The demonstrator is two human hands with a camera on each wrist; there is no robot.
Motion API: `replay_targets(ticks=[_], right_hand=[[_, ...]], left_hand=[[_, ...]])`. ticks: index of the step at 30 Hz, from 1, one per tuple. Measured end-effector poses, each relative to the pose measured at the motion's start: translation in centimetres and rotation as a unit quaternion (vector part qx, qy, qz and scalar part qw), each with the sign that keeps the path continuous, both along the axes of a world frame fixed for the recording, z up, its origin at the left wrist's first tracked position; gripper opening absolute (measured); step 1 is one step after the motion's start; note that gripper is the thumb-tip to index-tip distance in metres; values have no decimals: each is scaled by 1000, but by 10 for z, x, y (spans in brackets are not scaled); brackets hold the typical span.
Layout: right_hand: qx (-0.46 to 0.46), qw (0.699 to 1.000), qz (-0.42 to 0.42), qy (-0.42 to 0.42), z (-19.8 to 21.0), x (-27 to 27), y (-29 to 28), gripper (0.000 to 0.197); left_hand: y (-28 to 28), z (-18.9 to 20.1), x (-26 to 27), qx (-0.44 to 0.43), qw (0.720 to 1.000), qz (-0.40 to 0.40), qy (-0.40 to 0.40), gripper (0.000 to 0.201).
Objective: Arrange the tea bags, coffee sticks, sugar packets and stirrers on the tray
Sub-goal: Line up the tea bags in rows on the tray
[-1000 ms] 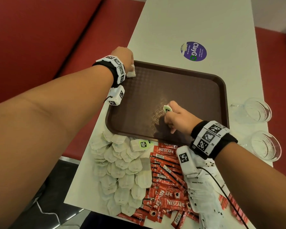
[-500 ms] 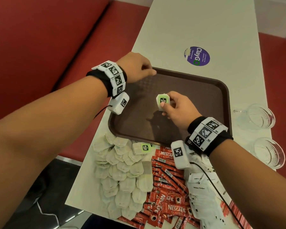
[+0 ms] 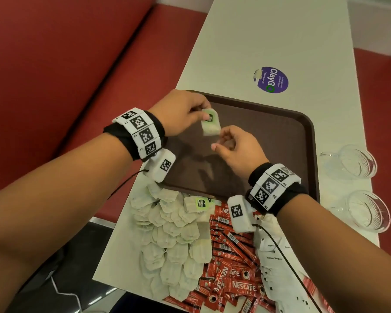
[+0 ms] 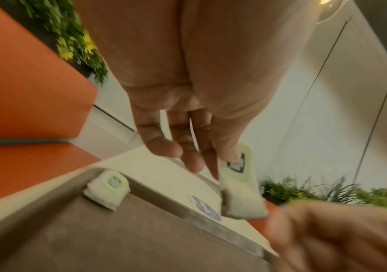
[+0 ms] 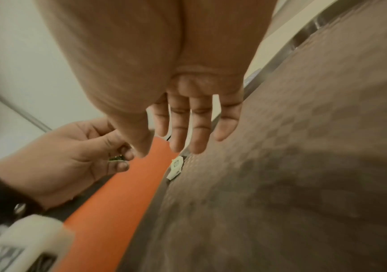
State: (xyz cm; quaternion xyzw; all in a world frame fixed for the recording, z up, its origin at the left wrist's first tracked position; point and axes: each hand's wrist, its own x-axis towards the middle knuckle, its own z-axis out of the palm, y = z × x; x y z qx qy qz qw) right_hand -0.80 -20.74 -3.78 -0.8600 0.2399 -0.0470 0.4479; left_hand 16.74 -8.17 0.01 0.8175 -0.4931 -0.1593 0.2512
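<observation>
1. Since the earlier frame, the tea bag point(image 3: 210, 123) had passed from the right hand point(image 3: 233, 150) to the left hand point(image 3: 183, 114); half a second before, the right fingers had held it over the middle of the tray point(image 3: 303, 141), while the left hand rested at the tray's far left corner.
2. The left hand now pinched the bag by its green-tagged top between thumb and fingers, and the bag hung free above the tray's left part, touching nothing below it.
3. The right hand sat just beside the bag's lower edge, its fingers loosely curled and holding nothing; the right wrist view showed them spread and bare.
4. The left wrist view showed a placed tea bag point(image 4: 107, 189) lying in the tray's far left corner, against the rim.
5. This probably meant the hand-over was done and the left hand was free to lay the second bag beside the first.
6. The loose tea bags point(image 3: 167, 240), coffee sticks point(image 3: 233, 267) and sugar packets point(image 3: 278, 267) were heaped on the table point(image 3: 269, 30) at the tray's near edge, so the arranging had barely begun.
7. No stirrers could be made out.
</observation>
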Motion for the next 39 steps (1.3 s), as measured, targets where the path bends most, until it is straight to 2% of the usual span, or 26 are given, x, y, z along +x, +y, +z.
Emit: replay_targets(ticks=[3, 6, 8, 16, 19, 22, 24, 27, 31, 35, 37, 39], right_hand=[[-18, 994, 85, 68, -1, -14, 4, 29], [-56, 969, 186, 151, 0, -24, 11, 25], [-95, 948, 244, 179, 1, -27, 17, 27], [-160, 898, 356, 205, 5, -28, 36, 37], [-163, 889, 375, 209, 5, -28, 37, 44], [-175, 883, 387, 201, 4, -27, 36, 45], [-182, 880, 392, 197, 3, -25, 36, 43], [-191, 873, 401, 201, -4, -25, 38, 41], [-188, 869, 411, 202, -10, -26, 43, 43], [-188, 872, 407, 197, -9, -25, 46, 39], [-189, 875, 402, 193, -7, -25, 47, 35], [-179, 884, 392, 183, -5, -25, 47, 28]], left_hand=[[1, -5, 33, 63, 995, 54, -50, 16], [-2, -14, 63, 168, 981, 59, -70, 26], [-9, -22, 76, 207, 974, 56, -71, 30], [-48, -30, 98, 219, 965, 96, -108, 29], [-59, -37, 102, 250, 954, 105, -124, 35], [-62, -42, 102, 244, 951, 119, -151, 39], [-65, -44, 100, 237, 953, 114, -149, 34], [-69, -47, 94, 272, 950, 77, -133, 23], [-66, -48, 88, 293, 943, 58, -144, 20], [-59, -39, 79, 271, 951, 53, -137, 29], [-51, -28, 69, 227, 965, 64, -111, 34], [-36, -13, 50, 181, 979, 58, -80, 30]])
